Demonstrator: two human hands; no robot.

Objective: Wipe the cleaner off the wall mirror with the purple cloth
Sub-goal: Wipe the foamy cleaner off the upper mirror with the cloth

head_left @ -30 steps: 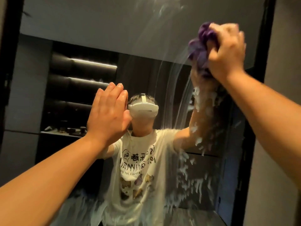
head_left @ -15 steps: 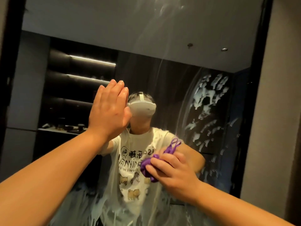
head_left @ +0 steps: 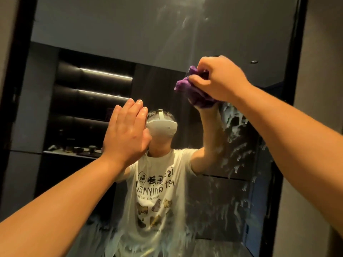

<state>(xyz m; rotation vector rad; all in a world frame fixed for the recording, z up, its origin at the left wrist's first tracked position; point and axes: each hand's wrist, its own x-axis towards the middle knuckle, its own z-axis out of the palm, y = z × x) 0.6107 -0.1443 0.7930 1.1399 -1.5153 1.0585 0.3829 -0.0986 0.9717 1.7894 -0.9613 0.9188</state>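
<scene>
Here, right hand (head_left: 220,78) clenching purple cloth (head_left: 193,93) on mirror (head_left: 148,34), left hand (head_left: 126,134) flat, cleaner (head_left: 235,117) below.

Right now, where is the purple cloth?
In the head view, the purple cloth is bunched in the right hand, pressed on the mirror upper right, above the white cleaner streaks.

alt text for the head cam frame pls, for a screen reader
The right hand presses a bunched purple cloth against a dark-framed wall mirror, above white cleaner running down its right side. The left hand rests flat on the glass.
</scene>
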